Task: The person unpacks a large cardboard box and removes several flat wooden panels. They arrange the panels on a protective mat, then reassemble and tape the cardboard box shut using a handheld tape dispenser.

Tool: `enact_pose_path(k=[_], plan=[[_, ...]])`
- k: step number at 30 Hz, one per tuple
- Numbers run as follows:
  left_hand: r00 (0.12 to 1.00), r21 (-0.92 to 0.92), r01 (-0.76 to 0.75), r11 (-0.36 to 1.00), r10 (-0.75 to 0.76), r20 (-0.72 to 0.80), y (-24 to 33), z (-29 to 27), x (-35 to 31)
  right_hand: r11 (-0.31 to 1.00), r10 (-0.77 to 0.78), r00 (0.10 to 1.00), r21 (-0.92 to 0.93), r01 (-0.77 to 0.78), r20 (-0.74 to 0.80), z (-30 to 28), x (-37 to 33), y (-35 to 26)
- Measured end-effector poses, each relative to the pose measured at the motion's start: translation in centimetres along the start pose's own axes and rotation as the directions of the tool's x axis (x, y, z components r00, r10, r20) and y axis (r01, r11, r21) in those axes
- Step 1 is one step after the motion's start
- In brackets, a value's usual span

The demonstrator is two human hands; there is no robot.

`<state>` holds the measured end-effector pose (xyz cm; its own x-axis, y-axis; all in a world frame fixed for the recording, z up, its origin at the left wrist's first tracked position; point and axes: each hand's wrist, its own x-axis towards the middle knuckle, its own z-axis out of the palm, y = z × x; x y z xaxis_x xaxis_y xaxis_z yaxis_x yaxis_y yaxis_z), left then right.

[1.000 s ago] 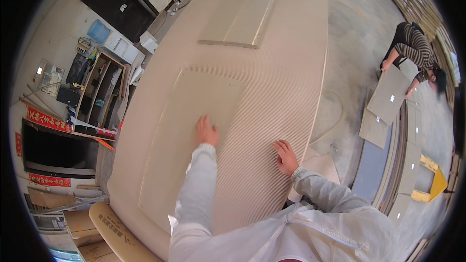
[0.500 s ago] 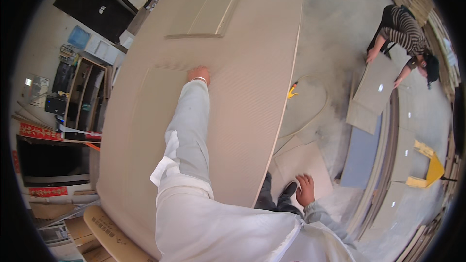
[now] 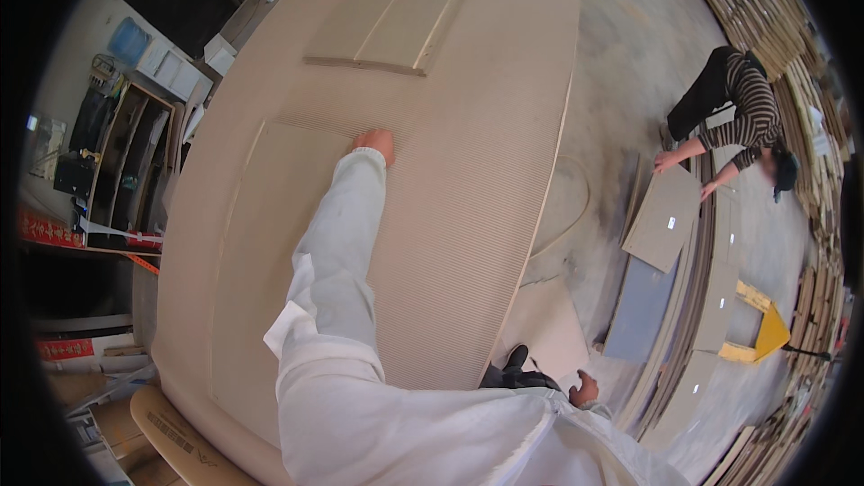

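My left arm reaches forward across a long sheet of ribbed brown cardboard (image 3: 459, 216). My left hand (image 3: 374, 142) is closed at the far right corner of a flat olive-beige board (image 3: 279, 207) lying on that sheet. Its fingertips are curled out of sight, and my sleeve covers the board's right side. Farther off, a second long beige panel (image 3: 387, 18) with a small white label rests on the cardboard. My right hand (image 3: 584, 389) hangs low beside my body, off the sheet's right edge, holding nothing visible, its fingers loosely bent and apart.
At the right, a co-worker (image 3: 742, 117) bends over a labelled board (image 3: 666, 216) above stacked panels and a blue-grey sheet (image 3: 639, 306). A yellow metal frame (image 3: 760, 328) stands nearby. A hose (image 3: 580, 216) lies on the floor. Shelving (image 3: 135, 153) lines the left.
The view has shifted slightly. My left hand stays at the board's corner. My right hand has dropped lower, its spread fingers now more bent. The co-worker's board has moved on the stack.
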<state>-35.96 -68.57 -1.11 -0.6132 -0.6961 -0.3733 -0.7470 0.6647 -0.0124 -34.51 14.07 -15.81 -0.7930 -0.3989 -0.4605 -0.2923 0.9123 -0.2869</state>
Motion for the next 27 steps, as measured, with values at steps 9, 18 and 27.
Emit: enact_pose_path(k=[9,18,27], plan=[[0.999,0.132,0.029,0.991,-0.031,0.010,0.1,1.9,0.2,0.953,0.302,0.953,0.029,-0.302,-0.027,-3.0,-4.0,1.8],[0.950,0.329,-0.186,0.926,0.254,-0.179,-0.5,4.4,-0.9,0.693,0.682,0.727,0.245,-0.678,0.082,1.6,-10.2,5.0],[0.844,-0.038,-0.212,0.977,0.163,-0.510,17.8,11.3,-14.1,0.493,0.681,0.719,0.638,-0.592,0.141,4.2,-9.4,13.3]])
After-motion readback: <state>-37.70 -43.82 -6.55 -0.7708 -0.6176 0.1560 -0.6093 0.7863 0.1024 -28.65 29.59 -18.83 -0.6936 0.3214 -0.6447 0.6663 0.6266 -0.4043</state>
